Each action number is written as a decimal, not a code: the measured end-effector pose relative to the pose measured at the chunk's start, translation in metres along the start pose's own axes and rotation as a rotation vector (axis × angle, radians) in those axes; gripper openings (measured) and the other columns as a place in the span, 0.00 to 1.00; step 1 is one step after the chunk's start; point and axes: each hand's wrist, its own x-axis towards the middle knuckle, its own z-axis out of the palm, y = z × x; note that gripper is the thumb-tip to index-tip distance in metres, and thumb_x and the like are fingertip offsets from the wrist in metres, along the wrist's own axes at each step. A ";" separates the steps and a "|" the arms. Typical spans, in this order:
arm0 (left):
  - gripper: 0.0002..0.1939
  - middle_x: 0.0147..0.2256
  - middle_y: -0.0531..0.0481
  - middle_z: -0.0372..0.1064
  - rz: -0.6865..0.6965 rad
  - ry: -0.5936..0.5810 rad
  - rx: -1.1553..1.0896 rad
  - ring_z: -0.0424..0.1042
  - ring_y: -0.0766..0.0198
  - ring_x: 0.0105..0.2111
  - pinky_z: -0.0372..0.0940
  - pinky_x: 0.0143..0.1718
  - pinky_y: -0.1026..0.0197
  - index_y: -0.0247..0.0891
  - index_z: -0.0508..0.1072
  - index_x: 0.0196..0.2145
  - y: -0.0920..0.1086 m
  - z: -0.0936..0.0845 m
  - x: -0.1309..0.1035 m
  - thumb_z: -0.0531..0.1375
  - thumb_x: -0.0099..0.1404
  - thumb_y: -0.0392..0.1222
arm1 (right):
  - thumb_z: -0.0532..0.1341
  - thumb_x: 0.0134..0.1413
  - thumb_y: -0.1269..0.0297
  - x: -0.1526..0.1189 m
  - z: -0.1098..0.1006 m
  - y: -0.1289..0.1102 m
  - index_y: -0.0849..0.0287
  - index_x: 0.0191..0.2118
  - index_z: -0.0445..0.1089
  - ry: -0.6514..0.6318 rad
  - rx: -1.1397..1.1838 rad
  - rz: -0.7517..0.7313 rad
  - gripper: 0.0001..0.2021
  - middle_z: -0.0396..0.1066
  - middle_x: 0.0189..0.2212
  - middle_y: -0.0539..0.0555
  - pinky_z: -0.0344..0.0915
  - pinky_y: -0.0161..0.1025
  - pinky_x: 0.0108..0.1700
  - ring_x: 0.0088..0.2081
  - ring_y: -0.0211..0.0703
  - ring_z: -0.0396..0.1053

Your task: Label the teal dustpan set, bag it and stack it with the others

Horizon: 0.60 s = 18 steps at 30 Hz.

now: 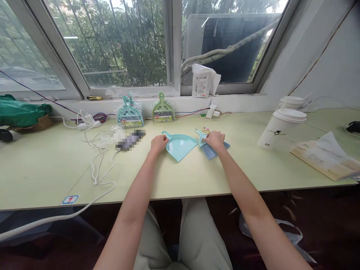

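On the bench [197, 176], just under the window sill, the left hand [158, 143] has its grip curled onto the left rim of a small teal dustpan [180, 145]; fingers closed on the edge, pan lying flat, mouth toward the person. Just right of that, the right hand [215, 140] rests on top of a mini brush [209, 147], fingers bent over its head near the handle; whether it's actually pinched or only pressed down can't be told. Blue bristles stick out from under that hand toward the person.

Progress read: one set looks unpacked and split, with pan and brush side by side, close but not touching. A small printed label [205, 130] lies just beyond the right hand. Neither piece is lifted; both sit on the bench.

Beyond the left hand, two more sets in wrap lean on the sill: teal pack [130, 111] and green pack [163, 108], untouched. Empty clear wrapper [111, 135] further left of the left hand. Lidded paper cup [278, 129] well right of the right hand.
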 end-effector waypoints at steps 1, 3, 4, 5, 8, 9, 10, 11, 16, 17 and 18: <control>0.11 0.34 0.45 0.75 0.013 0.002 0.004 0.72 0.54 0.37 0.61 0.36 0.58 0.41 0.73 0.29 0.003 0.002 -0.001 0.52 0.64 0.42 | 0.63 0.49 0.58 -0.001 0.000 -0.002 0.59 0.38 0.77 0.023 0.040 -0.020 0.13 0.73 0.43 0.62 0.57 0.50 0.50 0.51 0.58 0.66; 0.11 0.34 0.45 0.75 0.048 0.003 0.006 0.72 0.55 0.37 0.61 0.36 0.58 0.41 0.71 0.28 0.011 0.007 -0.003 0.52 0.64 0.42 | 0.62 0.50 0.58 -0.005 0.000 -0.009 0.57 0.38 0.77 0.064 0.114 -0.081 0.12 0.72 0.45 0.60 0.57 0.50 0.50 0.51 0.58 0.64; 0.11 0.34 0.45 0.75 0.065 -0.005 0.001 0.72 0.55 0.37 0.61 0.36 0.59 0.41 0.71 0.28 0.017 0.009 -0.005 0.52 0.65 0.42 | 0.62 0.50 0.58 -0.008 0.001 -0.013 0.57 0.38 0.77 0.080 0.140 -0.114 0.12 0.72 0.46 0.60 0.56 0.50 0.51 0.52 0.57 0.63; 0.11 0.34 0.45 0.74 0.086 -0.021 -0.010 0.72 0.55 0.37 0.61 0.37 0.58 0.41 0.71 0.28 0.024 0.012 -0.007 0.52 0.65 0.42 | 0.63 0.50 0.58 -0.011 0.002 -0.019 0.56 0.38 0.77 0.090 0.159 -0.147 0.11 0.71 0.47 0.59 0.56 0.51 0.52 0.53 0.57 0.62; 0.16 0.36 0.44 0.73 0.227 -0.098 -0.050 0.71 0.55 0.40 0.62 0.41 0.58 0.40 0.71 0.30 0.048 0.022 -0.014 0.48 0.70 0.44 | 0.65 0.50 0.59 -0.020 0.005 -0.031 0.55 0.37 0.78 0.058 0.175 -0.243 0.09 0.70 0.46 0.58 0.55 0.51 0.53 0.53 0.57 0.60; 0.18 0.37 0.44 0.73 0.294 -0.119 -0.056 0.71 0.55 0.41 0.62 0.43 0.58 0.39 0.72 0.31 0.056 0.024 -0.017 0.46 0.71 0.44 | 0.66 0.49 0.59 -0.022 0.006 -0.034 0.54 0.36 0.78 0.038 0.173 -0.269 0.09 0.70 0.45 0.58 0.55 0.51 0.54 0.53 0.57 0.60; 0.18 0.38 0.43 0.72 0.362 -0.135 -0.050 0.70 0.55 0.42 0.61 0.45 0.57 0.38 0.72 0.33 0.062 0.026 -0.019 0.45 0.72 0.42 | 0.66 0.49 0.59 -0.023 0.006 -0.035 0.54 0.35 0.78 0.023 0.167 -0.288 0.08 0.70 0.44 0.58 0.55 0.52 0.53 0.52 0.57 0.60; 0.17 0.39 0.42 0.71 0.427 -0.142 -0.034 0.70 0.55 0.43 0.61 0.46 0.56 0.37 0.72 0.34 0.067 0.027 -0.021 0.45 0.72 0.41 | 0.67 0.49 0.59 -0.023 0.007 -0.034 0.54 0.35 0.79 0.016 0.162 -0.303 0.08 0.70 0.44 0.58 0.55 0.52 0.53 0.52 0.58 0.60; 0.09 0.46 0.40 0.68 0.643 -0.002 0.043 0.65 0.52 0.50 0.60 0.51 0.53 0.35 0.70 0.44 0.066 0.022 -0.023 0.56 0.66 0.38 | 0.67 0.50 0.58 -0.015 0.013 -0.027 0.56 0.36 0.79 0.002 0.201 -0.346 0.09 0.69 0.43 0.58 0.54 0.54 0.53 0.51 0.59 0.60; 0.11 0.48 0.40 0.67 0.650 0.046 0.046 0.64 0.52 0.51 0.60 0.51 0.53 0.35 0.70 0.46 0.063 0.021 -0.022 0.58 0.65 0.36 | 0.67 0.51 0.57 -0.014 0.015 -0.026 0.56 0.36 0.79 -0.005 0.219 -0.354 0.09 0.69 0.42 0.57 0.54 0.54 0.53 0.51 0.58 0.61; 0.14 0.50 0.40 0.65 0.651 0.084 0.053 0.63 0.52 0.53 0.60 0.51 0.53 0.35 0.69 0.48 0.060 0.021 -0.021 0.58 0.64 0.35 | 0.67 0.51 0.57 -0.013 0.016 -0.026 0.55 0.36 0.79 -0.010 0.236 -0.363 0.10 0.69 0.42 0.57 0.55 0.54 0.53 0.50 0.57 0.61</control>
